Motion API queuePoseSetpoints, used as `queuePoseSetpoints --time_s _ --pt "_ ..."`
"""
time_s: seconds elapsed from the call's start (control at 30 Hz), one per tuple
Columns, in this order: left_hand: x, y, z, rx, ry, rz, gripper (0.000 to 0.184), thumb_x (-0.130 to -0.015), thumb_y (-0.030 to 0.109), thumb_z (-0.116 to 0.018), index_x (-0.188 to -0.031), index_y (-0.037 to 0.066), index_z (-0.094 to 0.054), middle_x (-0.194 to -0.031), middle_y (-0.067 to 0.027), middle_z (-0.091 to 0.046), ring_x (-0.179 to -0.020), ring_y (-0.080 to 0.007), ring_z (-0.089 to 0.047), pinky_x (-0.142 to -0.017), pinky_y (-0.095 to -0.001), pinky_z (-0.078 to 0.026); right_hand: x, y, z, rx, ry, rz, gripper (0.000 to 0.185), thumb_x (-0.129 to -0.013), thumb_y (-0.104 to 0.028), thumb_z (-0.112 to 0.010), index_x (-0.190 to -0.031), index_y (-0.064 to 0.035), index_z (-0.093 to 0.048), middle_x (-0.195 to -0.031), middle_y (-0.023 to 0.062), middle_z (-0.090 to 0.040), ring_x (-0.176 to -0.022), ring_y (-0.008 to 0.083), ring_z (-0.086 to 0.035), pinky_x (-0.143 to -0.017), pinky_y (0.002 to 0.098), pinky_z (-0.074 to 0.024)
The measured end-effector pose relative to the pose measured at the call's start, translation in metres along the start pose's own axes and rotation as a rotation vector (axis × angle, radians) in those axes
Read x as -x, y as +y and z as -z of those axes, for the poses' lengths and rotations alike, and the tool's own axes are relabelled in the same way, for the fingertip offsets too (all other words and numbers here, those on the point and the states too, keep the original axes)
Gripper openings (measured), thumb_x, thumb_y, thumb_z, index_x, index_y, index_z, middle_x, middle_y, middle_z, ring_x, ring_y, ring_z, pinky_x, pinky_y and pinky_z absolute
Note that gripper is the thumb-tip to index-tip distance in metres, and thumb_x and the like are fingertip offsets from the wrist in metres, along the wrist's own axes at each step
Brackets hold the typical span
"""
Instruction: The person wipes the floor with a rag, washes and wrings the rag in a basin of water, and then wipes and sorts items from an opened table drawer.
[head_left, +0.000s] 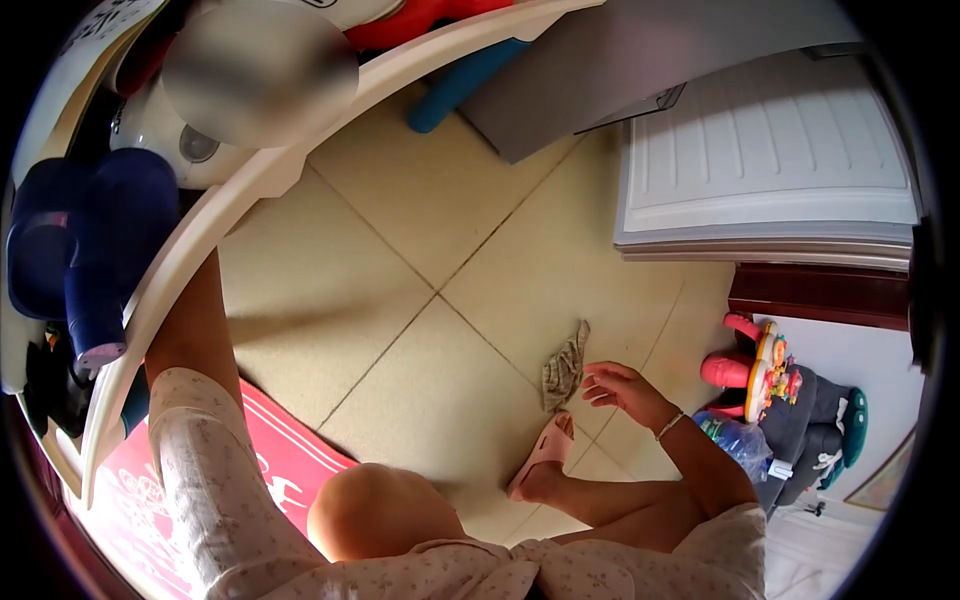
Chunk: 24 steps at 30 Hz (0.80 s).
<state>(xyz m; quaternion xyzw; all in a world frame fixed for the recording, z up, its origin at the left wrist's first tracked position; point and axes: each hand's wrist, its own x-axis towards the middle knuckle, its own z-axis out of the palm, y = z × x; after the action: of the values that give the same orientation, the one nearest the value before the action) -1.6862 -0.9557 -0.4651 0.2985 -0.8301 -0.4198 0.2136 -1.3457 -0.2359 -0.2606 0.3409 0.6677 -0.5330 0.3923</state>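
Observation:
My right hand [622,388], with a bracelet at the wrist, is low over the tiled floor with its fingers apart. Just left of its fingertips is a crumpled, patterned brownish cloth [565,370]; whether they touch I cannot tell. Below the cloth is my foot in a pink slipper [545,455]. My left forearm passes behind the curved cream edge [225,225] at upper left, which hides the hand. Dark blue plastic items [95,235] lie on the surface beside that edge.
An open white ridged door panel [770,150] stands at upper right, beside a grey panel [620,75]. A red mat [295,440] lies at lower left. At right are a pink-and-yellow toy [760,370] and a clear plastic bag [735,440].

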Motion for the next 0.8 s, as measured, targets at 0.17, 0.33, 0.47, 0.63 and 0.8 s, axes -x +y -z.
queuePoseSetpoints --time_s 0.17,0.33,0.47,0.63,0.8 --pt "0.019 0.005 -0.009 0.052 -0.005 0.000 0.037 -0.097 0.028 -0.051 -0.122 0.000 -0.055 -0.115 -0.0105 -0.058 -0.103 -0.0201 -0.054 -0.091 -0.0333 -0.042 -0.006 0.002 -0.003 0.114 -0.004 0.004 0.032 -0.099 -0.021 -0.052 -0.125 -0.0029 -0.054 -0.109 0.0094 -0.063 -0.098 0.0182 -0.064 -0.084 0.0314 -0.0523" --pt "0.054 0.015 -0.015 0.157 -0.006 0.000 0.038 -0.097 0.029 -0.051 -0.122 0.000 -0.055 -0.115 -0.0100 -0.058 -0.101 -0.0190 -0.054 -0.090 -0.0324 -0.042 -0.017 0.007 -0.001 0.171 -0.033 0.017 0.032 -0.098 -0.021 -0.052 -0.125 -0.0019 -0.054 -0.109 0.0099 -0.063 -0.097 0.0175 -0.064 -0.083 0.0309 -0.0523" --pt "0.097 0.020 -0.019 0.295 0.000 -0.011 0.039 -0.098 0.030 -0.051 -0.122 0.000 -0.055 -0.115 -0.0097 -0.058 -0.101 -0.0181 -0.054 -0.089 -0.0317 -0.043 -0.022 0.018 0.004 0.215 -0.067 0.038 0.031 -0.098 -0.021 -0.053 -0.124 -0.0033 -0.055 -0.108 0.0084 -0.064 -0.095 0.0172 -0.064 -0.083 0.0301 -0.0523" --pt "0.209 0.069 -0.009 0.545 -0.056 -0.040 0.041 -0.098 0.027 -0.053 -0.129 0.002 -0.048 -0.123 -0.0121 -0.056 -0.113 -0.0217 -0.051 -0.099 -0.0347 -0.037 -0.041 0.044 0.018 0.546 0.053 0.279 0.039 -0.095 -0.023 -0.058 -0.128 -0.0046 -0.052 -0.115 0.0125 -0.062 -0.103 0.0242 -0.063 -0.090 0.0328 -0.0502" --pt "0.321 0.071 -0.001 0.681 -0.303 -0.145 0.046 -0.092 0.003 -0.053 -0.136 0.003 -0.041 -0.134 -0.0126 -0.048 -0.124 -0.0240 -0.048 -0.098 -0.0344 -0.041 -0.066 0.047 0.030 1.201 0.216 0.310 0.086 -0.080 -0.034 -0.073 -0.146 -0.0051 -0.027 -0.151 0.0207 -0.028 -0.139 0.0336 -0.029 -0.110 0.0402 -0.0329"
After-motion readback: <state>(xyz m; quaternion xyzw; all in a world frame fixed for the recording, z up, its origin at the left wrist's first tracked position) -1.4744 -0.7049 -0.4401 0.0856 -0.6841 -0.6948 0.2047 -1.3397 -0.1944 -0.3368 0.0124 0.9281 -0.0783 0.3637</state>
